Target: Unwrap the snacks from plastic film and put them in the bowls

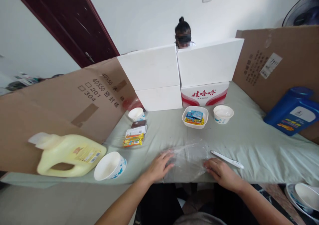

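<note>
A clear plastic bag (188, 160) lies flat near the front edge of the cloth-covered table. My left hand (159, 165) rests on its left side, thumb apart from the stretched fingers. At the bag's right side is my right hand (220, 171), its fingers curled together on the plastic edge. A white pen-like stick, perhaps a utility knife (227, 159), lies just beyond my right hand. Past the bag stands a square white bowl (195, 126) holding blue and yellow packets (194, 117). To the left, yellow packets (133, 140) and a dark flat packet (138, 123) lie in a clear bag.
Paper bowls stand at front left (107, 167), back left (136, 113) and right (223, 115). A yellow jug (72, 155) and a blue bottle (292, 111) flank the table. White boxes (152, 69) and cardboard panels (62, 118) wall it in; a person (183, 32) is behind.
</note>
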{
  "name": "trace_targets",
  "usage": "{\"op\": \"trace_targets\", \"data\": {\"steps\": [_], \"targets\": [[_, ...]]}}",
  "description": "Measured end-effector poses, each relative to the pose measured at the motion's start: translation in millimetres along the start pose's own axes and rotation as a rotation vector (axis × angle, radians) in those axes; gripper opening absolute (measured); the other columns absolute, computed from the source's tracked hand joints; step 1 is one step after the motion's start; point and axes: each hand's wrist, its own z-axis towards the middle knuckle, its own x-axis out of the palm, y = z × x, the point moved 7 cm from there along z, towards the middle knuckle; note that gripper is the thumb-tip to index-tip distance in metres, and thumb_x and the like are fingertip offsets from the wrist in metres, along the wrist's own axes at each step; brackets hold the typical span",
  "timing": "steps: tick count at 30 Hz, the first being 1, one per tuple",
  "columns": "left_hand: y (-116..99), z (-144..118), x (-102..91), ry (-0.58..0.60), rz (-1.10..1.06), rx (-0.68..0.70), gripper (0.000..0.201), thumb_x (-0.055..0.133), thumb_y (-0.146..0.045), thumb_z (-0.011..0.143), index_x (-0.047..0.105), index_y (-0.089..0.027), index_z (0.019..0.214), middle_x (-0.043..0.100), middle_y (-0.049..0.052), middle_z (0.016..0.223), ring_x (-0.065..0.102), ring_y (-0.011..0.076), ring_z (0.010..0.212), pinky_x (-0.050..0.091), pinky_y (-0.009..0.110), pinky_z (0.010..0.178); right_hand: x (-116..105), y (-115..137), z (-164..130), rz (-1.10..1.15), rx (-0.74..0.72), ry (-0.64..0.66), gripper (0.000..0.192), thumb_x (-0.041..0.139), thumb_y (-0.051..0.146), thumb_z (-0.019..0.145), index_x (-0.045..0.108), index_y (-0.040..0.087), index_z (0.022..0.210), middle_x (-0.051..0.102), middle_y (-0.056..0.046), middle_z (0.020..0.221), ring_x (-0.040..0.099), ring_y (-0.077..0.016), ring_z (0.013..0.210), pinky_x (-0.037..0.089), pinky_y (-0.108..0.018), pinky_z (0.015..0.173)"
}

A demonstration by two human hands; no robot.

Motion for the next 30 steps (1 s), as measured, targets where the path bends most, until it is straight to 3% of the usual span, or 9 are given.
{"op": "trace_targets", "data": {"steps": [4, 7, 10, 14, 16, 18, 23, 26, 30], "targets": [[19.2, 15.7, -7.5, -0.149, 0.042, -0.268, 0.059, 0.051, -0.025, 0.088, 0.033, -0.013, 0.143, 0.043, 0.017, 0.143, 0.042, 0.0272, 0.132, 0.040, 0.041, 0.106, -1.6, -4.5, 0.3, 0.026, 0.045, 0.009, 0.020, 0.038, 0.026, 0.094, 0.057, 0.022, 0.091, 0.065, -0.004, 0.085, 0.060, -0.0179, 0.079, 0.048, -0.032, 0.072], [23.8, 9.0, -18.5, -0.268, 0.078, -0.424, 0.058, 0.053, -0.026, 0.085, 0.037, -0.009, 0.139, 0.037, 0.023, 0.145, 0.050, 0.0331, 0.124, 0.046, 0.045, 0.098, -4.2, -3.6, -4.6, 0.048, 0.042, 0.018, 0.018, 0.039, 0.024, 0.094, 0.056, 0.023, 0.088, 0.063, -0.002, 0.082, 0.059, -0.0169, 0.077, 0.048, -0.031, 0.072], [3.4, -6.0, -29.1, -0.301, -0.038, -0.233, 0.037, 0.050, -0.034, 0.089, 0.054, -0.017, 0.122, 0.044, 0.017, 0.138, 0.057, 0.0293, 0.114, 0.047, 0.043, 0.095, -9.6, 1.4, -8.7, 0.088, 0.009, -0.016, 0.015, 0.041, 0.025, 0.094, 0.056, 0.023, 0.092, 0.064, -0.004, 0.092, 0.060, -0.0173, 0.086, 0.048, -0.032, 0.078], [-29.1, -34.0, -21.0, 0.075, -0.346, 0.118, 0.059, 0.068, -0.055, 0.074, 0.055, -0.022, 0.120, 0.057, 0.011, 0.123, 0.053, 0.0277, 0.117, 0.042, 0.040, 0.102, -16.8, 3.7, -9.2, 0.165, -0.039, -0.114, 0.013, 0.043, 0.027, 0.094, 0.055, 0.022, 0.090, 0.063, -0.008, 0.109, 0.059, -0.0191, 0.102, 0.047, -0.035, 0.089], [-30.6, -47.6, -11.2, 0.269, -0.339, 0.106, 0.087, 0.079, -0.057, 0.058, 0.047, -0.022, 0.131, 0.051, 0.013, 0.135, 0.047, 0.0321, 0.125, 0.038, 0.045, 0.106, -17.1, -1.1, -7.9, 0.204, -0.019, -0.158, 0.014, 0.044, 0.029, 0.093, 0.055, 0.022, 0.089, 0.064, -0.008, 0.110, 0.059, -0.0197, 0.102, 0.047, -0.035, 0.089], [-26.5, -55.8, -4.3, 0.354, -0.270, 0.059, 0.095, 0.084, -0.050, 0.053, 0.044, -0.024, 0.135, 0.043, 0.013, 0.143, 0.038, 0.0343, 0.133, 0.033, 0.048, 0.109, -15.3, -7.0, -6.2, 0.247, 0.015, -0.193, 0.015, 0.044, 0.032, 0.093, 0.055, 0.022, 0.090, 0.065, -0.009, 0.109, 0.060, -0.0199, 0.101, 0.047, -0.036, 0.089], [-16.8, -56.3, -9.6, 0.166, -0.327, -0.022, 0.009, 0.054, -0.026, 0.085, 0.061, -0.023, 0.090, 0.062, 0.005, 0.120, 0.045, 0.0228, 0.129, 0.035, 0.038, 0.107, -9.7, -13.7, -1.7, 0.375, 0.084, -0.235, 0.025, 0.043, 0.042, 0.093, 0.057, 0.021, 0.087, 0.066, -0.009, 0.107, 0.061, -0.0211, 0.101, 0.047, -0.037, 0.091], [-6.2, -54.6, -11.6, 0.061, -0.508, -0.173, 0.014, 0.044, -0.029, 0.091, 0.053, -0.022, 0.085, 0.068, 0.004, 0.099, 0.064, 0.0188, 0.099, 0.049, 0.032, 0.087, -1.1, -17.4, 0.7, 0.468, 0.170, -0.206, 0.032, 0.039, 0.048, 0.093, 0.057, 0.021, 0.090, 0.069, -0.008, 0.092, 0.064, -0.0204, 0.088, 0.051, -0.036, 0.082], [5.3, -48.0, -1.9, 0.029, -0.702, -0.386, 0.018, 0.041, -0.039, 0.091, 0.045, -0.022, 0.086, 0.066, 0.000, 0.085, 0.066, 0.0137, 0.063, 0.049, 0.024, 0.057, 20.1, -28.7, 2.4, 0.547, 0.351, -0.164, 0.029, 0.032, 0.047, 0.093, 0.050, 0.024, 0.088, 0.066, 0.000, 0.065, 0.063, -0.0173, 0.059, 0.050, -0.030, 0.056]]}}
